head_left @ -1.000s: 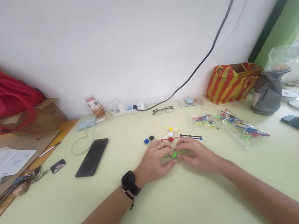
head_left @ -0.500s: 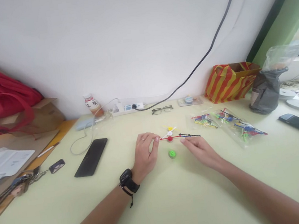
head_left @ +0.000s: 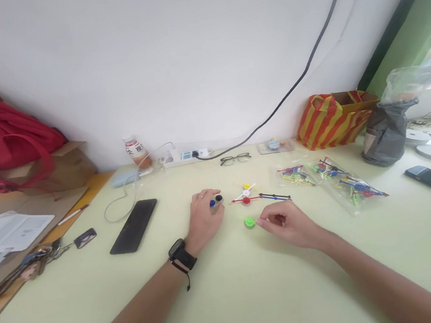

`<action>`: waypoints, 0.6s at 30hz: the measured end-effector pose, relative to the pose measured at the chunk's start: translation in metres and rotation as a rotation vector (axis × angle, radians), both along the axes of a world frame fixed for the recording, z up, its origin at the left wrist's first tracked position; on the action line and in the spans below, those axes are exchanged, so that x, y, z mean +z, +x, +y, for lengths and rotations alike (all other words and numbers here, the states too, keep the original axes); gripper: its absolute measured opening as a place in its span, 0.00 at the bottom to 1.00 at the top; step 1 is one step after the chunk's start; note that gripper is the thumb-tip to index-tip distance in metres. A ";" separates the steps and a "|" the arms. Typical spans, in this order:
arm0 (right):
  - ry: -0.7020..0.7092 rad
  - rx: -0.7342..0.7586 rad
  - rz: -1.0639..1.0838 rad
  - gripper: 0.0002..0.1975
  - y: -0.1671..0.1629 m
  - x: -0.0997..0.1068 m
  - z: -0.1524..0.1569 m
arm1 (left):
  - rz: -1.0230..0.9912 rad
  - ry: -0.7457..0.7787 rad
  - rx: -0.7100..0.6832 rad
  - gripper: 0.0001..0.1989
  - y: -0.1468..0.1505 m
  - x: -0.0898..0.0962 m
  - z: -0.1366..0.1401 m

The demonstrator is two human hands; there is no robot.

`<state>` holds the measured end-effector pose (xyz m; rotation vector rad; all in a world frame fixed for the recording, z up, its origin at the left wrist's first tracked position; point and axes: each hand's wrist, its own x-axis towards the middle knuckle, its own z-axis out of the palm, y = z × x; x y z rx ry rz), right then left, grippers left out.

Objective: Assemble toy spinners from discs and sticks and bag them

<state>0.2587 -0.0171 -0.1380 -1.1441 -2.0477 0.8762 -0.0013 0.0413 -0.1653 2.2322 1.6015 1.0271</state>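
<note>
My left hand (head_left: 205, 216) is curved on the table, thumb and index finger apart. Between and beside these fingers are a small black round piece (head_left: 219, 198) and a blue one (head_left: 212, 203). My right hand (head_left: 286, 223) has its fingers curled, with thumb and index tips together at the right edge of a green round spinner piece (head_left: 249, 222). Behind it lie a red spinner arrow (head_left: 246, 200), a white one (head_left: 246, 193) and a yellow piece (head_left: 246, 186). A black arrow (head_left: 277, 196) and a blue arrow (head_left: 283, 199) lie above my right hand.
Clear bags of coloured arrows (head_left: 354, 184) lie to the right. Eyeglasses (head_left: 235, 159) and a power strip (head_left: 183, 157) are along the wall. A black phone (head_left: 134, 226) lies left, near a bottle (head_left: 137, 153). A striped bag (head_left: 334, 120) stands back right.
My left hand has drawn back left from the red arrow, and the black and blue pieces now show. My right hand has moved from the arrows down to the green piece.
</note>
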 end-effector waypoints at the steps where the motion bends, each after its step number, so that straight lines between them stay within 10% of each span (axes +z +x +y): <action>1: -0.072 0.056 -0.005 0.19 0.000 0.003 -0.003 | 0.011 -0.006 -0.002 0.16 0.000 -0.002 0.001; 7: -0.329 0.311 0.044 0.19 0.013 0.017 -0.004 | 0.044 -0.036 0.017 0.08 -0.002 -0.004 0.002; 13: 0.096 -0.291 -0.189 0.12 0.046 -0.005 0.033 | 0.035 -0.049 0.027 0.08 -0.004 -0.006 0.005; 18: 0.180 -0.345 -0.399 0.15 0.058 -0.023 0.046 | 0.053 -0.055 0.027 0.09 -0.004 -0.010 0.008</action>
